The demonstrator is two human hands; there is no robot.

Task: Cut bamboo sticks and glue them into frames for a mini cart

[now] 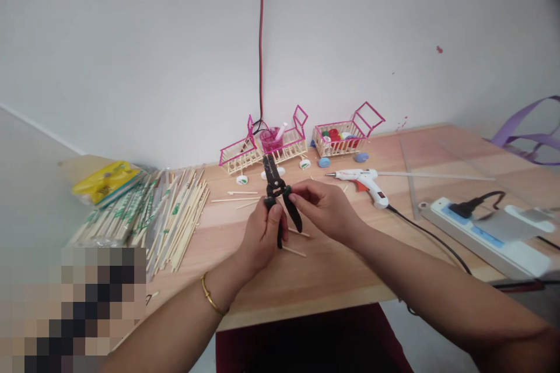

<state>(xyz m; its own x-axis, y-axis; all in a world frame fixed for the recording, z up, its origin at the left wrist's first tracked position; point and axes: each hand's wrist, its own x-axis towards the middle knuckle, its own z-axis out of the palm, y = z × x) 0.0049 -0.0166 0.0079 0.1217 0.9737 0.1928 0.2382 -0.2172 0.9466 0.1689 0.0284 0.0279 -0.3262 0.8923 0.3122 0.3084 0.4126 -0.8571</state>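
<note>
Both my hands hold a pair of black wire-stripper pliers [275, 177], jaws pointing away from me over the table. My left hand [261, 232] is wrapped round the left handle. On the right handle, my right hand [321, 205] pinches near the pivot with thumb and finger. The handles stand apart. Below and beside the pliers lie several short cut wooden sticks [294, 252]. Just beyond the jaws stand small stick-built carts with pink rims, one on the left [240, 156] and one on the right [341, 137], with bottle caps as wheels. A pink cup [272, 141] sits among them.
A white glue gun [361, 179] lies to the right, its cable running toward a power strip [485, 239]. Bundled wooden sticks [179, 221] and a yellow packet [105, 182] are on the left. A purple strap [525, 128] is at the far right. A red-black cable hangs down the wall.
</note>
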